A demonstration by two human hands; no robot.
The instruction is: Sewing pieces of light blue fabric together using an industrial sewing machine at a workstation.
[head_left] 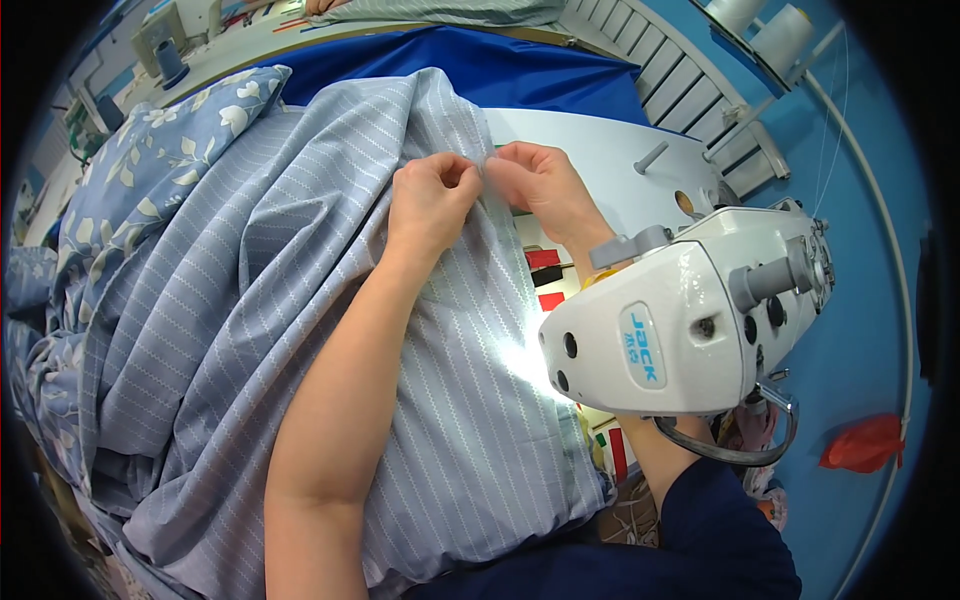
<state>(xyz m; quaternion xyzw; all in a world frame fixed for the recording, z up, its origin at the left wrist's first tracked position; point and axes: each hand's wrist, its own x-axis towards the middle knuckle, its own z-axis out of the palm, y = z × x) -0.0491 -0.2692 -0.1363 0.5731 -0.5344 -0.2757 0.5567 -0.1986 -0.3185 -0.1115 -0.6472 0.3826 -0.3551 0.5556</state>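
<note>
A large grey-blue fabric (470, 400) with pale stripes spreads over the sewing table and bunches up on the left. At its far right edge my left hand (432, 195) is closed in a pinch on the cloth. Close beside it, my right hand (545, 185) has its fingers together at the same edge, its thumb slightly blurred. What lies between those fingertips is partly hidden. My right forearm passes behind the white sewing machine head (650, 335). A bright machine lamp lights the fabric edge; the needle area is hidden.
Blue floral fabric (150, 150) is heaped at the left. Behind the white tabletop (590, 150) lies royal-blue cloth (440, 70). Thread cones (780, 40) stand at upper right, and a red bag (862, 443) hangs by a pole. Part of another person's hand shows at the top.
</note>
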